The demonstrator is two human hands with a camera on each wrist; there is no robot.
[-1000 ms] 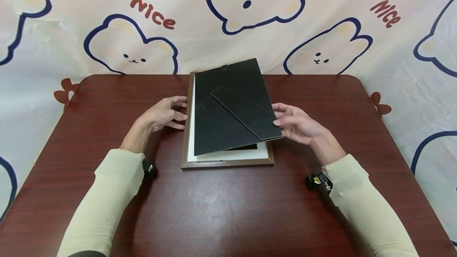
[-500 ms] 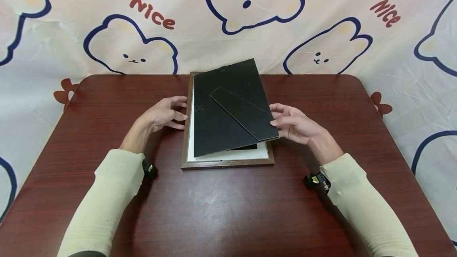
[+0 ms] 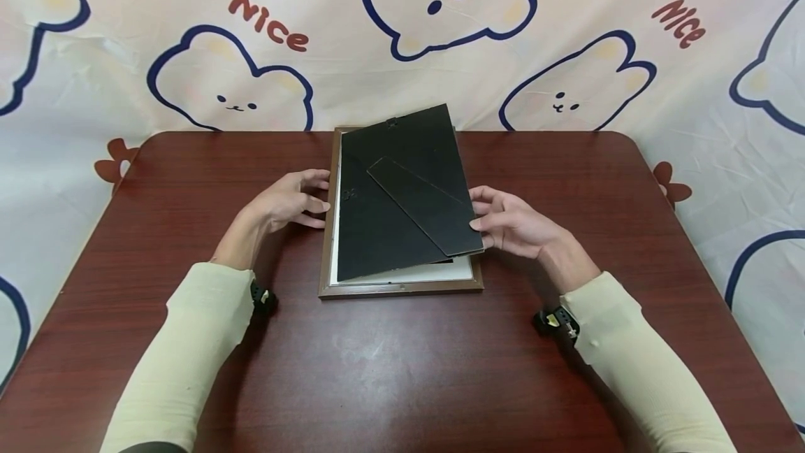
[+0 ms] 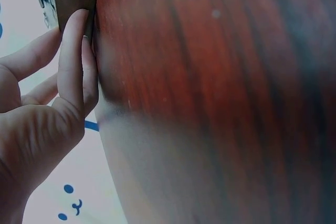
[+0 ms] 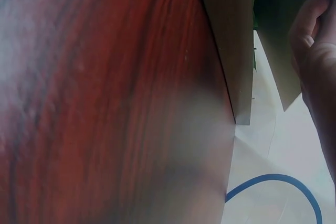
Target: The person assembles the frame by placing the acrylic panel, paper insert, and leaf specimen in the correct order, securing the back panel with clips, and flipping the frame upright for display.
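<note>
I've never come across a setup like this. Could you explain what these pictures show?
There is no machine here: a person works with two bare hands. The wide picture comes from a camera worn on the head, looking forward and down. The other two come from cameras on the wrists, each showing that hand up close.

On the reddish-brown wooden table lies a brown picture frame, its back facing up. A white sheet shows inside it. The left hand touches the frame's left side. The right hand holds the right edge of the black backing board, which sits askew over the frame with its right side raised. The flat strip on the board looks like an easel leg.
</note>
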